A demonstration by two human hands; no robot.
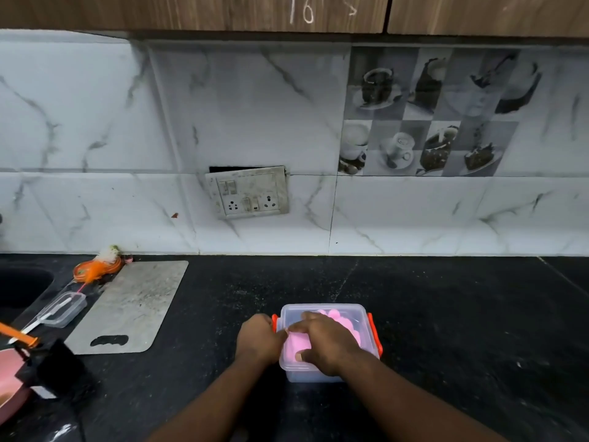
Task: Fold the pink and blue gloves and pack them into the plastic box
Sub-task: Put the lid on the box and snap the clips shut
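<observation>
A clear plastic box (361, 317) with orange side clips stands on the black counter in front of me. A pink glove (298, 342) lies inside it, its fingers (334, 314) toward the far wall. My right hand (328, 342) lies flat on the glove with fingers spread, pressing it down into the box. My left hand (259, 339) rests against the box's left side near the orange clip, fingers curled at the rim. No blue glove shows; the box's lower part looks bluish under the pink one.
A grey cutting board (134, 306) lies to the left. Beyond it are a small clear case (65, 309), an orange scrubber (95, 269), a sink (22, 288), and dark and pink items (47, 368) at the left edge. A socket plate (248, 193) is on the wall.
</observation>
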